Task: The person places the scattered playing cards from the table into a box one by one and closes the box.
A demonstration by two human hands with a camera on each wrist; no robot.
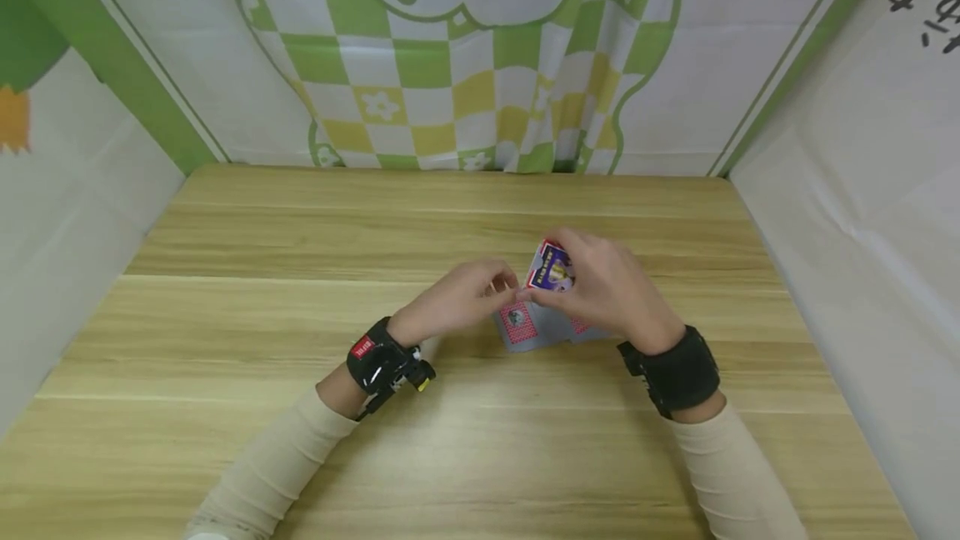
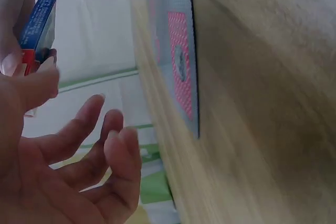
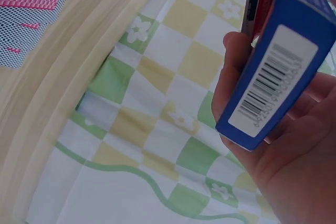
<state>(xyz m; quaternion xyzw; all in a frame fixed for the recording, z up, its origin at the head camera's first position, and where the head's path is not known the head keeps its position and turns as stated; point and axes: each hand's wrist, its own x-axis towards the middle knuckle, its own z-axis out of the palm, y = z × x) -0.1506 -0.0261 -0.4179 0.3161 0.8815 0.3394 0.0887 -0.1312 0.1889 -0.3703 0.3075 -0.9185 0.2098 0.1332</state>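
My right hand (image 1: 603, 282) holds a playing card box (image 1: 553, 269) above the table. The box is blue and red, and its blue end with a white barcode label (image 3: 270, 82) faces the right wrist view. Close beside it on the left is my left hand (image 1: 468, 294), its thumb right at the red end of the box in the left wrist view. The other left fingers (image 2: 86, 124) are loosely bent, with nothing between them. Beneath the hands lie red-backed playing cards (image 1: 519, 322) with pale borders, partly hidden by the right hand in the head view.
The cards lie on a light wooden table (image 1: 300, 232). A green, yellow and white checked cloth (image 1: 427, 65) hangs behind its far edge. White cloth walls (image 1: 840, 148) stand along both sides. Each wrist wears a black strap (image 1: 686, 369) with a camera.
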